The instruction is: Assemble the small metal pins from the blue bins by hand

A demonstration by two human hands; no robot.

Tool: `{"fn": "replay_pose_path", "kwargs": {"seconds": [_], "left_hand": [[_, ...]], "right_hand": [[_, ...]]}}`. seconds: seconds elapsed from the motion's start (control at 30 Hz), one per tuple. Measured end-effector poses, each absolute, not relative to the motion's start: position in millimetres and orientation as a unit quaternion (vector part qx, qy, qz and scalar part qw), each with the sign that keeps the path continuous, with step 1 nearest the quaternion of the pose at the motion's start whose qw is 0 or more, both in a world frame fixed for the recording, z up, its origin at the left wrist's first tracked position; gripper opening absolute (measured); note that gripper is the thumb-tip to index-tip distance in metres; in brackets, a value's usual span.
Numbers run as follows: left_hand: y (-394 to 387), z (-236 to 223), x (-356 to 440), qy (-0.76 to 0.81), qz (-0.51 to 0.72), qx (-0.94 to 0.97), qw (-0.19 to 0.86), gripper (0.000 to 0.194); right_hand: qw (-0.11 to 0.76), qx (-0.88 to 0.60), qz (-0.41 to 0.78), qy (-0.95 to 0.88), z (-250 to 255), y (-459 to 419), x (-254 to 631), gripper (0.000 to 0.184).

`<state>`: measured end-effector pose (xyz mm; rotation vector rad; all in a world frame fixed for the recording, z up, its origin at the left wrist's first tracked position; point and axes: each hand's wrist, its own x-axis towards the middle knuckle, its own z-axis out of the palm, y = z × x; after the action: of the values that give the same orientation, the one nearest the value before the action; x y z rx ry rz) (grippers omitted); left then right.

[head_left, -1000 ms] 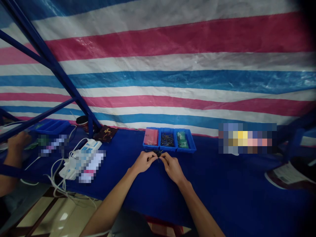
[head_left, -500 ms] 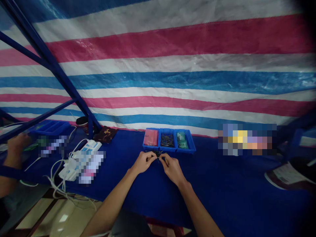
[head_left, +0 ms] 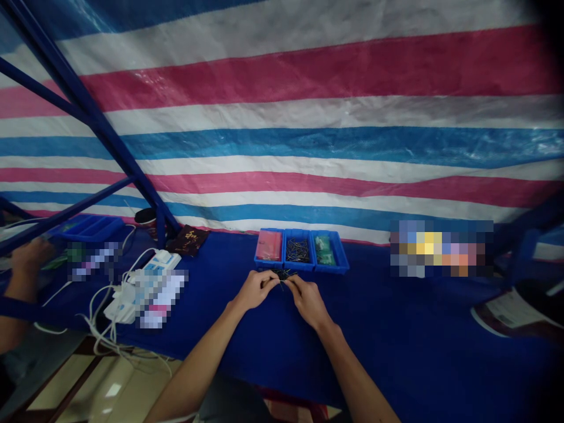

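Observation:
My left hand [head_left: 254,289] and my right hand [head_left: 309,299] meet just in front of the blue bins, fingertips almost touching. Both are closed in a pinch. Between the fingertips sticks out a small cluster of thin dark nail-like pieces [head_left: 286,274]; their exact kind is too small to make out. Right behind the hands stands the middle blue bin [head_left: 300,267], with many loose thin metal pieces [head_left: 298,250] inside. To its left, a bin holds pink-red plastic packets [head_left: 269,244]. Green-tinted clear bags [head_left: 325,251] lie in the right bin.
A white power strip [head_left: 121,305] with tangled cables lies left on the blue table [head_left: 374,329]. Behind it are a brown packet [head_left: 188,239] and a dark cup [head_left: 145,217]. A larger cup [head_left: 513,308] stands far right. Another person's hand [head_left: 33,255] is at far left.
My right fingers have closed in slightly toward the left fingertips at the cluster. My left hand has stayed in place. The bins have not moved.

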<state>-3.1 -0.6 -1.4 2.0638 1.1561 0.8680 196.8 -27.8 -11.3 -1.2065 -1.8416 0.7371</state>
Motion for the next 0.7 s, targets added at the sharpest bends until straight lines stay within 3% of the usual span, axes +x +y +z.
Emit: {"fn": "replay_pose_path", "kwargs": {"seconds": [0.3,0.7], "left_hand": [[0.2,-4.2,-3.2,0.439,0.333,0.776,0.308,0.030],[0.1,-5.5,-3.3,0.443,0.324,0.778,0.307,0.031]], "right_hand": [[0.394,-0.485,0.278,-0.730,-14.1,-28.6,197.2,0.016],[0.394,-0.485,0.276,-0.730,-13.0,-27.3,198.3,0.020]]}}
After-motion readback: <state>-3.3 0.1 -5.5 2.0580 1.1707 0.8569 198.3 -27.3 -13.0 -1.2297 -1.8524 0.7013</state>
